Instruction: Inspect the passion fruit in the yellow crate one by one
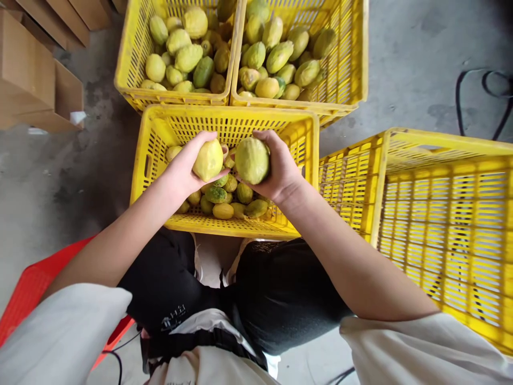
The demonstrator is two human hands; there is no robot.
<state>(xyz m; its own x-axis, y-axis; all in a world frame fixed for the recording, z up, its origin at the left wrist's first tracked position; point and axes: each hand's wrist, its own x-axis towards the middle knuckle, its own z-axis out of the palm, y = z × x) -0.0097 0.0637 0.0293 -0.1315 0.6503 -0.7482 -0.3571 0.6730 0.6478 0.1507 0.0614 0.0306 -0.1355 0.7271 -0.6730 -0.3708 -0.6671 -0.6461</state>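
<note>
My left hand (191, 164) is closed around a yellow lemon (209, 160). In my right hand (279, 170) sits a rounder, greener lemon (252, 160), gripped with the thumb on top. Both fruits are held up side by side, a small gap apart, over the near yellow crate (236, 231). Inside that crate lie several green and yellow lemons (223, 210), some with rough skin. My hands and forearms hide part of this pile.
Two yellow crates, the left one (176, 97) and the right one (292, 104), stand beyond with more lemons. Another yellow crate (385, 187) is at right. Cardboard boxes (28, 64) sit at upper left. Something red (44, 283) is at lower left. A black cable (459, 101) lies on the floor.
</note>
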